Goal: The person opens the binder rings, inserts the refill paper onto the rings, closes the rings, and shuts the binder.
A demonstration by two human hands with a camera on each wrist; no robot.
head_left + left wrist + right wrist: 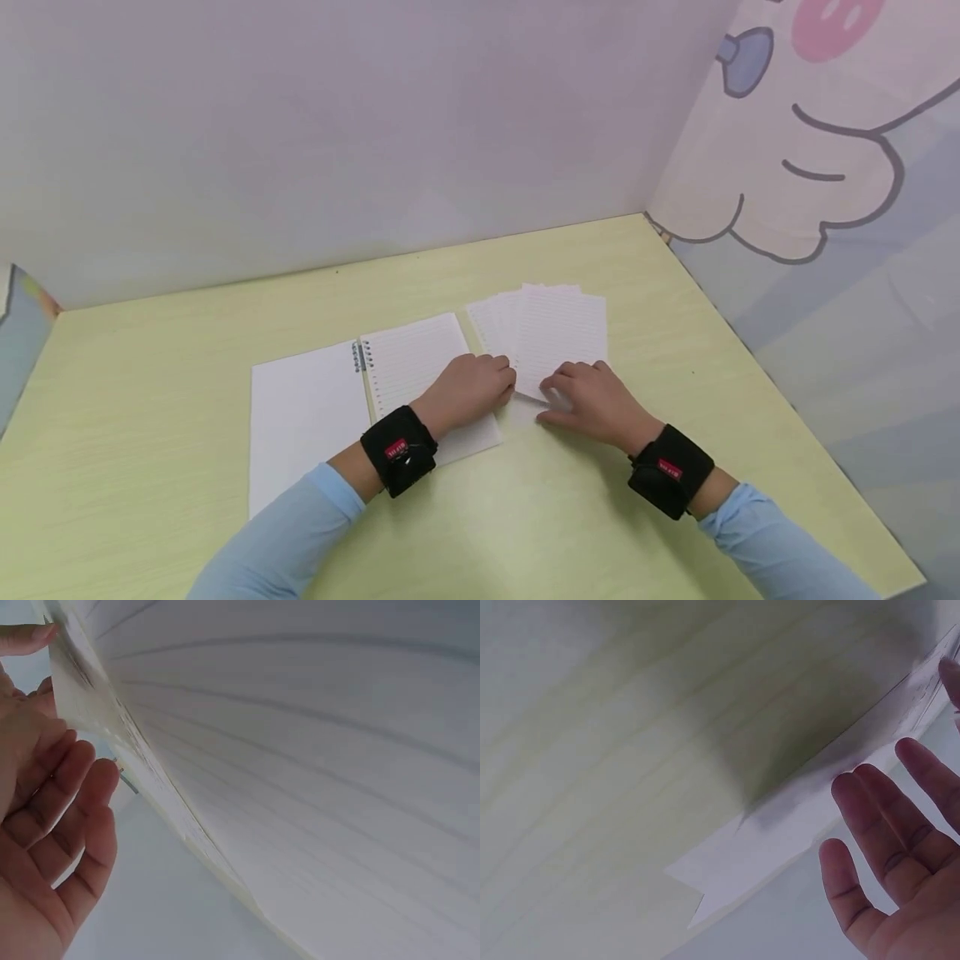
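Observation:
A spiral notebook (420,367) lies open on the pale green table (150,467), with its blank white left leaf (300,417) beside the lined right page. To its right lies a fanned stack of loose lined sheets (558,333). My left hand (472,387) rests on the notebook's right edge, fingers loosely bent toward the sheets. In the left wrist view its thumb (22,637) touches a paper edge (112,727) and the other fingers (75,802) hang relaxed. My right hand (588,396) rests on the sheets' near edge, its fingers (885,825) nearly straight above the paper corners (735,870).
Plain white walls close the table at the back, and a cartoon-printed panel (810,150) closes it on the right. Bare tabletop (562,517) runs along the near edge, on the far left and behind the papers.

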